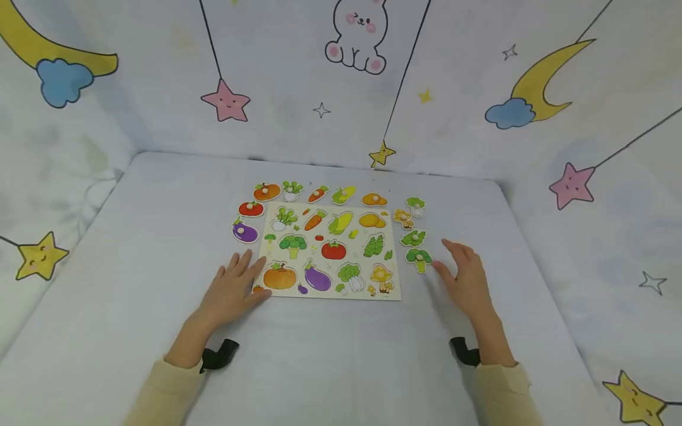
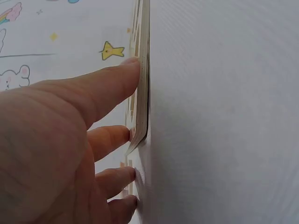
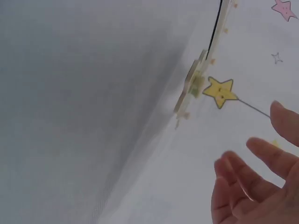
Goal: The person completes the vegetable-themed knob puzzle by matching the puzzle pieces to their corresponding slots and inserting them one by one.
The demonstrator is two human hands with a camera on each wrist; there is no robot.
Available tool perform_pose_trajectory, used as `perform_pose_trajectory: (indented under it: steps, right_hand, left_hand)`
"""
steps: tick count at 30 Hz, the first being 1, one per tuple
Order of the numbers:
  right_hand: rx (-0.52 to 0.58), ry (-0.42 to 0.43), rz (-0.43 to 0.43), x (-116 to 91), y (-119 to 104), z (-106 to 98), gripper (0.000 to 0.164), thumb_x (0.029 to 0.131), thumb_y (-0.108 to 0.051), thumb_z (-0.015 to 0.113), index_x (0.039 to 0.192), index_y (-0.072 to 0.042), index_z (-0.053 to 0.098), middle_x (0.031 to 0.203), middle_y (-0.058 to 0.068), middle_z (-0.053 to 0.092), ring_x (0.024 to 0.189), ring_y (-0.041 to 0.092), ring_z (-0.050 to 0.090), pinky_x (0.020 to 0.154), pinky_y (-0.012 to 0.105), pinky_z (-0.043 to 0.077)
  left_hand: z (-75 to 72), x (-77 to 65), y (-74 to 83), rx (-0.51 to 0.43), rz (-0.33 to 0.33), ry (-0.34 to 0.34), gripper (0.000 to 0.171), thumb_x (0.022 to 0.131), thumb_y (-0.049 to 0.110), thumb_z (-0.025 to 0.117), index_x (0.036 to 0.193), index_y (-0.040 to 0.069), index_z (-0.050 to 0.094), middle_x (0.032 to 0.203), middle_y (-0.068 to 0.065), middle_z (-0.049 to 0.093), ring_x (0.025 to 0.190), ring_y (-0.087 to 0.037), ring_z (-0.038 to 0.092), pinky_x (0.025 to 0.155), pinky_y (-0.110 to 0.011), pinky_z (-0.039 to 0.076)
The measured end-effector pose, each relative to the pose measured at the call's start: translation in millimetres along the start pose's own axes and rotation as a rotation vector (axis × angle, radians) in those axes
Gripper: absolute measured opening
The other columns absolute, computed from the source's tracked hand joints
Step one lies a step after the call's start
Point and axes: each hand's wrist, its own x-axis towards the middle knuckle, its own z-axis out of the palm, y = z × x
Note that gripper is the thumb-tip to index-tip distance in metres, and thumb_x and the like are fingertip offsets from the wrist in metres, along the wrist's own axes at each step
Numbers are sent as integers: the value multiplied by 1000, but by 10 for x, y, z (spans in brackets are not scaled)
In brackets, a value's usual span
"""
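A cream puzzle board (image 1: 330,300) printed with vegetables lies flat on the table. My left hand (image 1: 230,290) rests at its near left corner, the thumb on the front edge and the fingers spread; the left wrist view shows the thumb (image 2: 112,84) against the board's side. My right hand (image 1: 469,283) is held at the board's right with relaxed, slightly bent fingers and nothing in them. Its thumb tip is close by the broccoli piece (image 1: 418,259). Above that lie a leafy green piece (image 1: 413,238), a mushroom piece (image 1: 403,218) and a cabbage piece (image 1: 415,206).
Along the board's far edge lie pumpkin (image 1: 267,191), white radish (image 1: 292,190), carrot (image 1: 318,194), corn (image 1: 343,194) and potato (image 1: 375,200) pieces. Tomato (image 1: 251,209) and eggplant (image 1: 245,231) pieces lie at its left. A patterned cloth wall (image 1: 277,71) stands behind the white table (image 1: 341,367).
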Motion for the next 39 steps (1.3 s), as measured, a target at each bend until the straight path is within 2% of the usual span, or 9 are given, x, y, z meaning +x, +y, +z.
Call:
perform_pose_trajectory:
  steps: [2,4,7,11,16,25,39]
  right_hand:
    - [9,-91,32,121,68,-16,48,92,-16,68,135,1,53,120,29,58,105,43,57,84,56,49]
    - [25,-218,90,232,110,-15,46,92,-16,67,133,-1,54,112,25,61,95,37,58,75,45,51]
    - [53,-394,167,374,149,19,42,92,-17,67,131,-4,56,103,18,62,87,28,55,68,33,47]
    - [62,-497,187,505,184,91,36,88,-14,70,122,-5,60,93,12,60,80,22,52,65,28,42]
    - [63,-531,162,595,172,147,26,87,-10,71,111,-4,62,85,9,58,75,21,51,63,29,41]
    - [46,-531,238,658,104,216,13,90,-10,68,101,-4,63,81,6,56,72,19,50,60,27,41]
    - [26,-505,224,653,40,202,9,91,-10,66,96,-3,64,78,5,54,72,19,49,59,28,40]
  left_hand:
    - [6,-4,-8,-10,-3,0,73,90,38,66,150,6,38,158,-27,22,145,-52,14,114,-70,12]
    - [16,-3,-18,-12,-7,-5,74,91,38,66,150,6,37,159,-27,21,146,-52,13,114,-69,11]
    - [33,0,-27,-14,-6,-3,74,90,39,66,150,7,37,158,-27,22,146,-51,13,114,-69,11]
    - [48,-1,-29,-19,-4,11,74,89,40,67,150,7,38,158,-26,23,146,-50,14,114,-69,11]
    - [57,-3,-40,-16,-8,13,74,90,39,67,150,8,38,159,-26,22,146,-50,13,114,-69,10]
    - [73,5,-60,-17,-10,14,75,89,39,67,150,8,38,159,-26,22,146,-50,13,115,-69,10]
    - [54,-10,-42,-18,-21,11,75,90,40,67,151,9,37,160,-24,21,147,-49,12,116,-68,9]
